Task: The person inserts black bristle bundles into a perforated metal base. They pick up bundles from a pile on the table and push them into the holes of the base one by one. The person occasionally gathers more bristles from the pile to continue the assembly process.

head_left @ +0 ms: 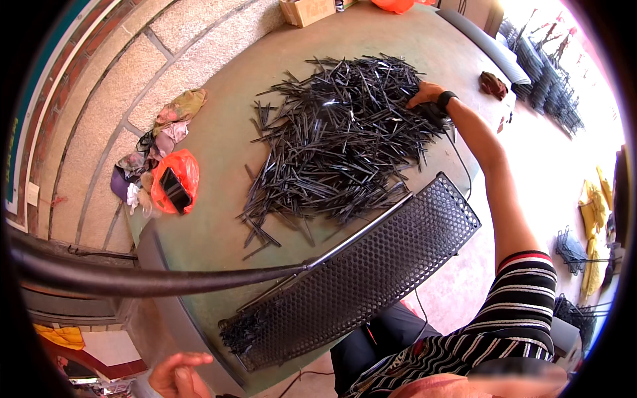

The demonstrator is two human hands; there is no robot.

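A wide heap of thin black strips point(338, 132), seemingly plastic, lies tangled on the greenish table. My right arm reaches out to the heap's far right edge. There my right hand point(424, 96), with a dark band on the wrist, touches the strips beside a dark object point(434, 118) I cannot make out; its fingers are mostly hidden. Close to me, a long black perforated tray point(371, 265) lies slanted, with a clump of short black pieces point(245, 335) at its left end. My left hand point(178, 375) is at the lower left, open, index finger stretched out, apart from the tray.
A thick dark pole point(166, 282) comes in from the left to the tray's edge. Left on the table point(212, 232) are an orange plastic bag point(189, 164) with a black phone point(174, 191) on it and crumpled cloths point(174, 123). A cardboard box point(307, 11) stands at the back.
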